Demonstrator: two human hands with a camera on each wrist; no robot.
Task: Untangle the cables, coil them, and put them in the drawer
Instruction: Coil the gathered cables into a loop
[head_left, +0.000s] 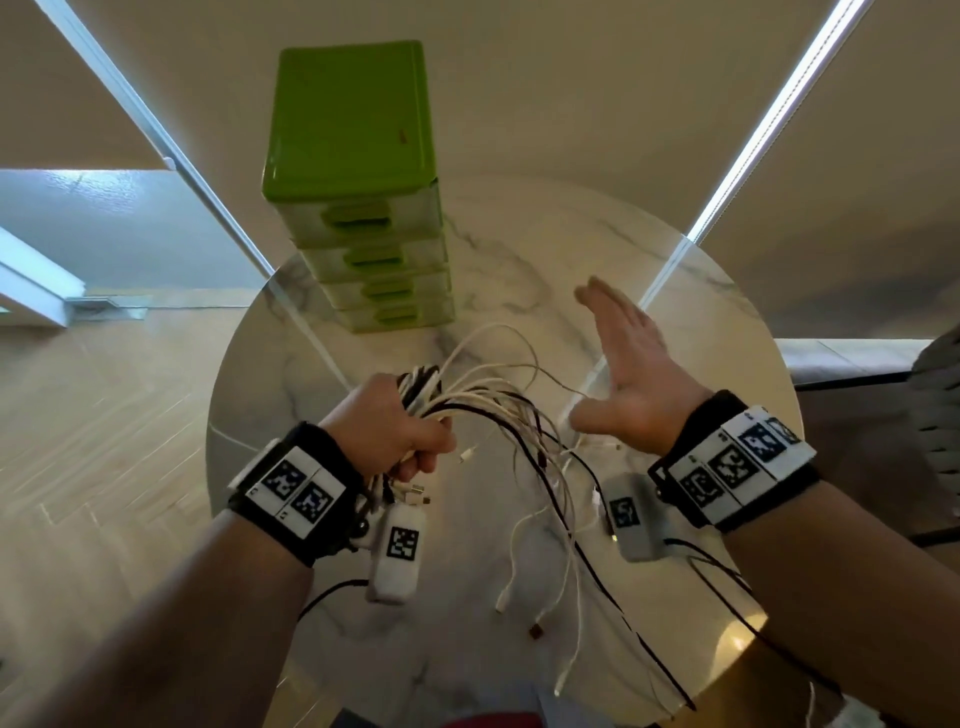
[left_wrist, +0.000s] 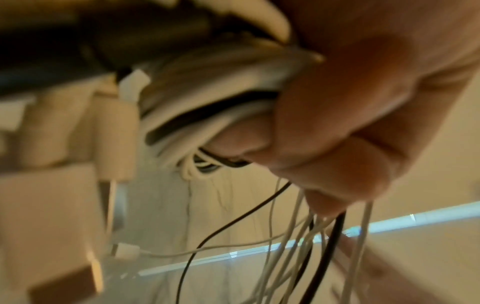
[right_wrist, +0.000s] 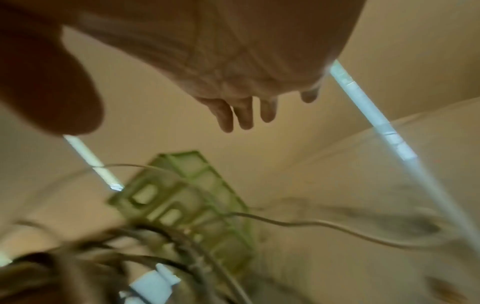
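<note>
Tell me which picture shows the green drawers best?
The head view: the green drawer tower stands sharp and whole on the marble table, all drawers closed. The right wrist view shows it blurred behind cables; the left wrist view misses it.

**Room around you**

You are looking down on a round, white marbled surface (head_left: 545, 249) standing over pale wood-plank floor (head_left: 104, 415). Beige roller blinds (head_left: 597, 78) are covering the windows, with daylight showing through narrow gaps (head_left: 769, 119) between them and reflecting on the marble.
</note>
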